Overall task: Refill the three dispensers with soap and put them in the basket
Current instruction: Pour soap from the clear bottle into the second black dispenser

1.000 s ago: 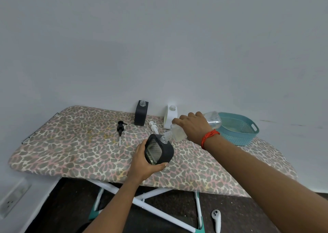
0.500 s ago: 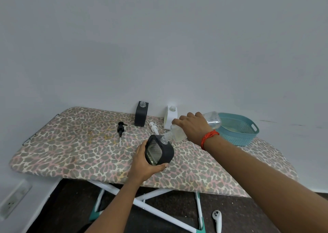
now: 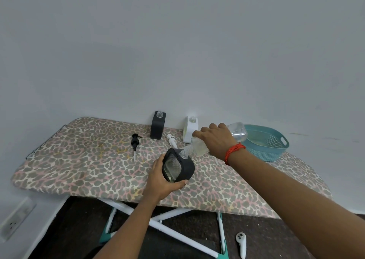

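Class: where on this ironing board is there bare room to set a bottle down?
Free: the board's left end, beyond the black pump; the right end before the basket. Crowded: the back middle, around the black dispenser, white pump and white dispenser.

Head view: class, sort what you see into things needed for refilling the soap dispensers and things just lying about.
For the job: held dispenser, soap bottle, black dispenser, white dispenser, black pump, white pump, basket.

Lying about: controller on the floor, wall socket.
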